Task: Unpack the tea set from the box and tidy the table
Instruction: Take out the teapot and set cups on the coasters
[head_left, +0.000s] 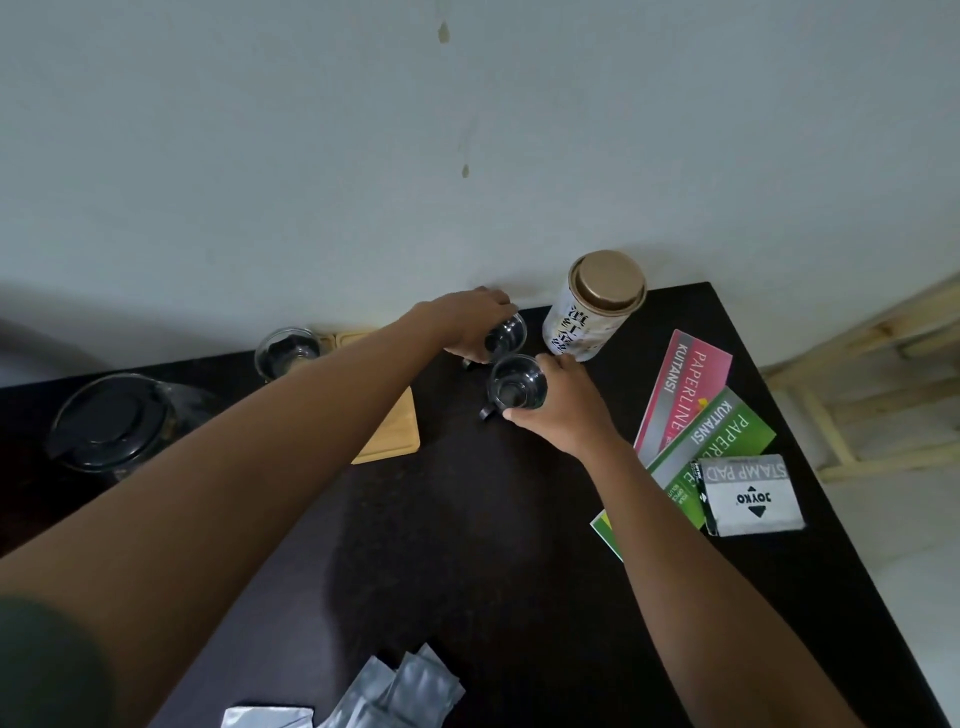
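Two small glass cups stand on the dark table (467, 519) near the wall. My left hand (470, 319) grips the far glass cup (508, 332) from above. My right hand (563, 402) holds the near glass cup (517, 387) by its side; its dark handle points toward me. A third glass cup (287, 352) stands on the wooden tray (392, 434) to the left. The glass teapot (117, 421) with a black lid sits at the far left.
A white tea canister (592, 306) with a gold lid stands right of the cups. Pink and green receipt books (691, 415) and a stamp pad box (750, 496) lie at the right. Silver foil packets (395, 691) lie at the front edge. A wooden frame (857, 364) stands beyond the table's right edge.
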